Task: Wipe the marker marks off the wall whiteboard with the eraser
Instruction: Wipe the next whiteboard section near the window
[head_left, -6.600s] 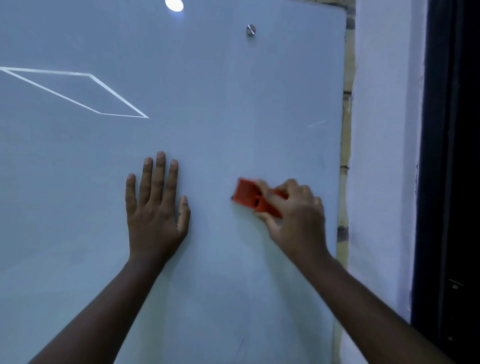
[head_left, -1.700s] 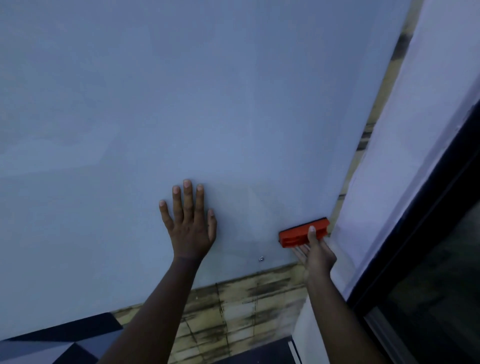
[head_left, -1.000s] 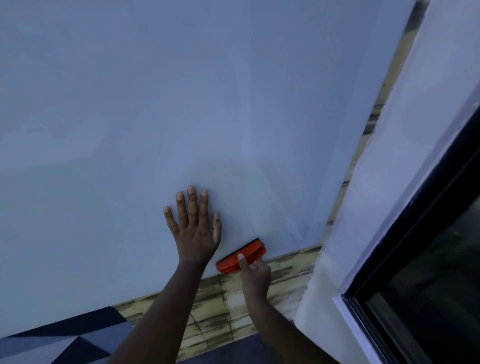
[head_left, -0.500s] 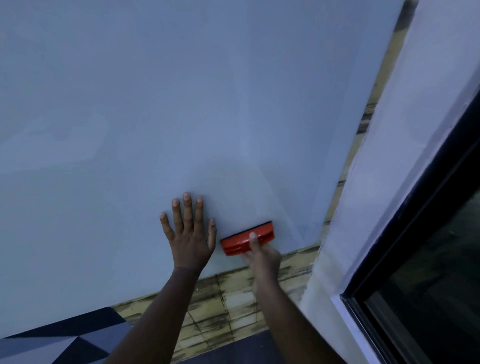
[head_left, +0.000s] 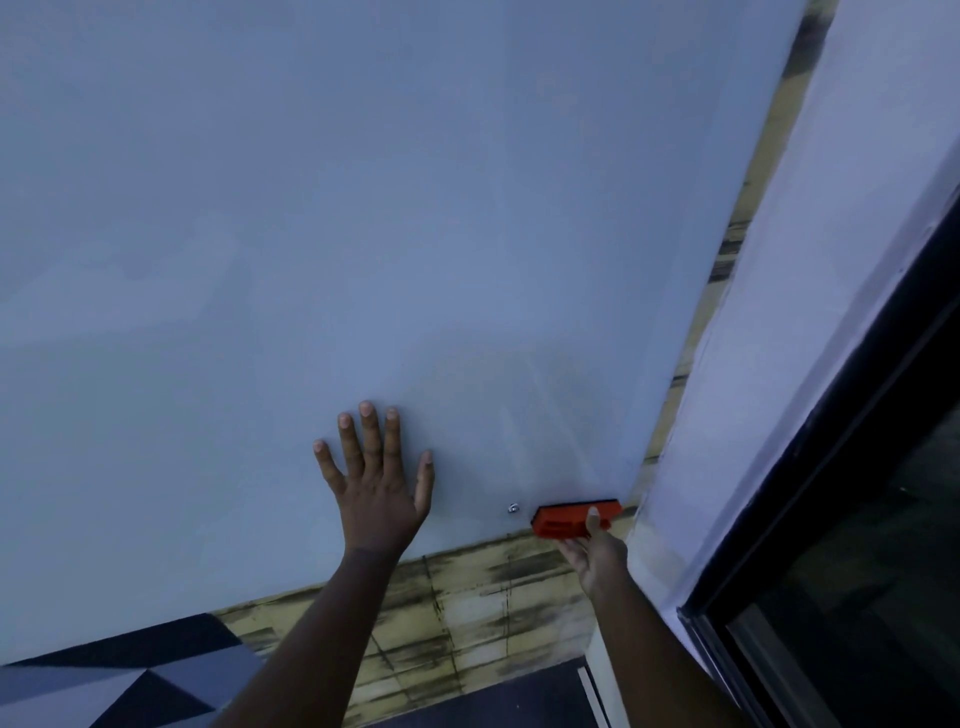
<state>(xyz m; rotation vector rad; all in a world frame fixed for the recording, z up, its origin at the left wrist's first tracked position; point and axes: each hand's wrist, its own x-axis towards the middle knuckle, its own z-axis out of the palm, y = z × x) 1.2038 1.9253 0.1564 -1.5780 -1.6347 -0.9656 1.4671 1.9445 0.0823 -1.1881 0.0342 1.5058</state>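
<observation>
The pale whiteboard (head_left: 363, 208) fills most of the view, with only faint smears near its lower right corner and no clear marker lines. My left hand (head_left: 376, 478) lies flat on the board with fingers spread, low down. My right hand (head_left: 592, 551) grips the orange eraser (head_left: 563, 519) from below, thumb on its face. The eraser presses on the board's bottom right corner, just right of a small metal mounting stud (head_left: 513, 508).
Below the board runs a stained yellowish tiled wall strip (head_left: 467, 597). A white wall pillar (head_left: 810, 291) stands right of the board, and a dark window with black frame (head_left: 857, 519) lies beyond it. Grey patterned floor (head_left: 104, 686) shows at bottom left.
My right hand has slid the eraser to the right along the board's bottom edge, from beside my left thumb to the bottom right corner. My left hand stays flat on the board.
</observation>
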